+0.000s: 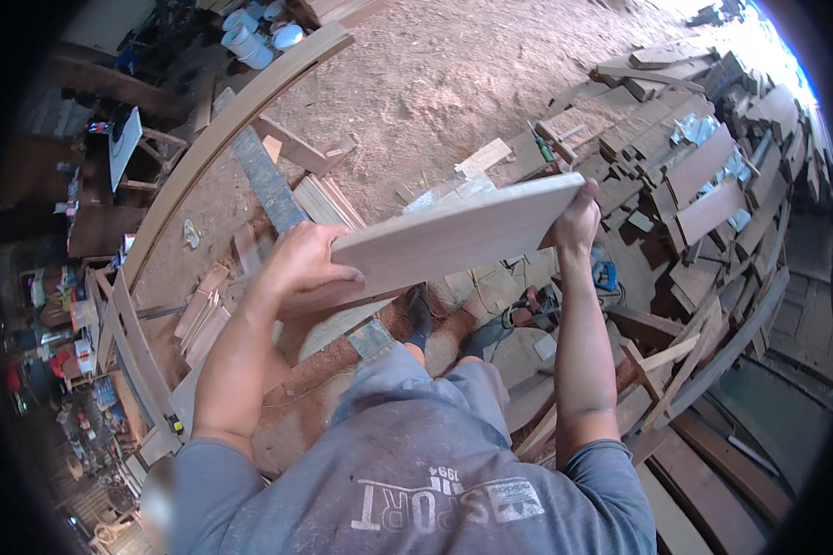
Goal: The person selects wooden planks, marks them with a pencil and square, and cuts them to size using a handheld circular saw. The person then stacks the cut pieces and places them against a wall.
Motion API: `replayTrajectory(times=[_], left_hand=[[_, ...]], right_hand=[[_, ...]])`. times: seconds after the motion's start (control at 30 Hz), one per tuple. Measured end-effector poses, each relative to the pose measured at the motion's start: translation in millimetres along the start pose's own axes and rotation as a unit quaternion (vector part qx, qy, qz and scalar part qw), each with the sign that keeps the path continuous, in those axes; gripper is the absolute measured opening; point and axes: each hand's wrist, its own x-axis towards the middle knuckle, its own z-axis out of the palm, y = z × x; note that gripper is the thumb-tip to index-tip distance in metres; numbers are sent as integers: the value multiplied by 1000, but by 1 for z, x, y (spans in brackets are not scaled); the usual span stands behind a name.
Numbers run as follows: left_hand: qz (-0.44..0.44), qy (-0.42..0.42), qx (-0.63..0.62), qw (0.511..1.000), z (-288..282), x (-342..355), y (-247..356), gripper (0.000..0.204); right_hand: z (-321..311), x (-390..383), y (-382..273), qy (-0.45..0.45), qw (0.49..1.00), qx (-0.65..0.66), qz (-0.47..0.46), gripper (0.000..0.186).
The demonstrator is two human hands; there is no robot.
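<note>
A pale wooden board [453, 231] is held up in front of me, spanning between both hands and tilted so its right end sits higher. My left hand [307, 261] grips the board's left end, the thumb lying over its face. At the far right end, my right hand [576, 220] is wrapped round the edge, its fingers partly hidden behind the wood. Beneath the board's left part a pale curved piece [342, 326] shows. A long grey beam [267, 176] runs under and past my left hand.
Stacked planks and offcuts [703, 185] crowd the right side. A long curved timber [222, 129] arcs across the left. Near my feet lies a red and black power tool [533, 310] with a cord. White buckets [246, 44] stand at the far left, and sawdust covers the floor [435, 83].
</note>
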Motion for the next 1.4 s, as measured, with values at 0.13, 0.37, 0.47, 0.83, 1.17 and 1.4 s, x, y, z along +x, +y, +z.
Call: replayTrajectory(times=[0.13, 0.37, 0.47, 0.83, 1.17, 1.4], left_hand=[[5, -137, -165, 977, 1, 39, -14, 66], [-61, -203, -277, 937, 28, 89, -38, 81], [-50, -210, -361, 908, 38, 98, -51, 78], [-84, -234, -317, 915, 34, 103, -45, 71], [-71, -238, -228, 941, 28, 103, -27, 77], [139, 96, -76, 983, 47, 106, 24, 106]], right_hand=[[-12, 12, -37, -86, 972, -150, 157, 104], [0, 35, -39, -157, 925, -252, 236, 108], [6, 39, -37, -157, 921, -265, 237, 107], [9, 44, -35, -173, 918, -279, 221, 101], [-3, 40, -38, -171, 906, -280, 266, 100], [-14, 42, -28, -200, 918, -237, 247, 99]])
